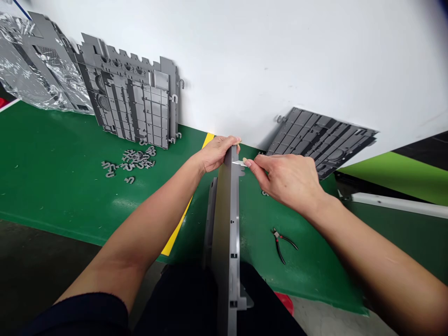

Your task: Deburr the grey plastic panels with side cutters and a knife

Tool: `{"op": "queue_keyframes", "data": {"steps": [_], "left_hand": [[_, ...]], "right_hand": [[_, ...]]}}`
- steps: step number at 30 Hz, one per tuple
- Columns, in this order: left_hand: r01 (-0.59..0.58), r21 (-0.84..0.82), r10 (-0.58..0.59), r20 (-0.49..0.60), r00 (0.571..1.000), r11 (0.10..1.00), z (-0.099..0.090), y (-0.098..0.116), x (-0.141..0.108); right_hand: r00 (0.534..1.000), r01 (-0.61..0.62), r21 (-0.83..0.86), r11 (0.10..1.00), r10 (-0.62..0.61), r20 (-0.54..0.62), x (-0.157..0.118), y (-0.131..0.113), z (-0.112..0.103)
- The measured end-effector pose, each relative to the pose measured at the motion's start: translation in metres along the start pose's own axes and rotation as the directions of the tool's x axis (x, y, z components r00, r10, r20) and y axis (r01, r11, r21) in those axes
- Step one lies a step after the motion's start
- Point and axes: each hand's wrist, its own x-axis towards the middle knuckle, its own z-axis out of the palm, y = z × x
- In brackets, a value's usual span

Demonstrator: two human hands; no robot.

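A grey moulded plastic panel (226,224) stands on edge in front of me, its narrow side facing up. My left hand (220,151) is closed around its far upper corner, with the thumb over the top. In my right hand (289,179) is a small pointed blade (239,163), pinched between thumb and fingers. The blade's tip touches or nearly touches the panel's edge, just below my left hand; its handle is hidden inside my fist. Below my right hand, diagonal cutters (283,243) with black handles lie on the green bench top (259,261).
Several grey hook-shaped plastic pieces (135,160) lie loose at left. Behind them, grey panels (136,102) lean on the white wall (280,56), beside panels in clear plastic wrap (45,70). Another panel (318,137) leans at right. Yellow tape (178,228) crosses the bench.
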Motion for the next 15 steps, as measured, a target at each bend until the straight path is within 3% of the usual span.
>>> {"op": "queue_keyframes", "data": {"steps": [10, 13, 15], "left_hand": [[0.011, 0.001, -0.011, -0.002, 1.000, 1.000, -0.001, 0.000, -0.001], [0.008, 0.002, -0.008, -0.005, 1.000, 1.000, -0.001, 0.001, -0.001], [0.002, 0.013, -0.002, -0.005, 1.000, 1.000, -0.001, 0.002, -0.002]], "right_hand": [[0.994, 0.111, 0.051, 0.993, -0.112, 0.014, 0.007, 0.012, -0.002], [0.988, 0.150, 0.166, 0.975, -0.152, 0.001, 0.007, 0.015, 0.000], [0.994, 0.111, 0.338, 0.935, -0.106, -0.034, 0.006, 0.017, 0.002]]}}
